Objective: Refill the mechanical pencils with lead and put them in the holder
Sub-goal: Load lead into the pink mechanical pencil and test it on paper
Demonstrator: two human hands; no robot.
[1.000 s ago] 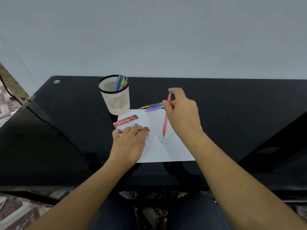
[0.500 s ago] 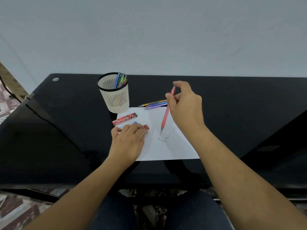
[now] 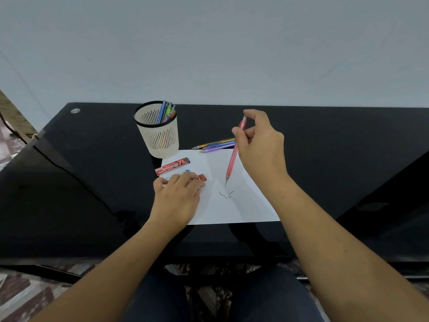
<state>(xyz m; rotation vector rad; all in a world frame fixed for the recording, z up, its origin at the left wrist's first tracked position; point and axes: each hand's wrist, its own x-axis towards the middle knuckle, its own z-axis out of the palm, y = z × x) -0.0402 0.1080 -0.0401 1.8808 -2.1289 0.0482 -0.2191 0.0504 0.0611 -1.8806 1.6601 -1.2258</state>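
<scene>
Person seated at black table (image 3: pixel 92 182), both forearms bare, reaching over the near edge.

Right hand (image 3: pixel 260 147): raised above the table, fingers and thumb curled round the upper part of a red mechanical pencil (image 3: pixel 233 156), thumb tip at its top end. Grip firmly closed on the barrel. Pencil steeply tilted, tip down, pointing at the white sheet of paper (image 3: pixel 243 205); whether the tip touches the sheet cannot be told.

Just near of the tip: a few short lead pieces (image 3: pixel 226 195) lying loose on the sheet.

Left hand (image 3: pixel 178 196): palm down on the left part of the sheet, fingers laid fairly flat and relaxed over a small case (image 3: pixel 202 177), of which only a red end and a bit of blue show. Resting on it, not gripping.

Red lead box (image 3: pixel 173 166): flat at the sheet's far-left corner, just beyond the left fingers, apart from them.

Holder (image 3: pixel 157 138): cream slotted cup with dark rim, upright, far-left of the sheet, just beyond the lead box. Several coloured pencils (image 3: pixel 166 111) stand in it, leaning to its right side.

More pencils (image 3: pixel 216 144) lie in a bundle on the table at the sheet's far edge, between holder and right hand
</scene>
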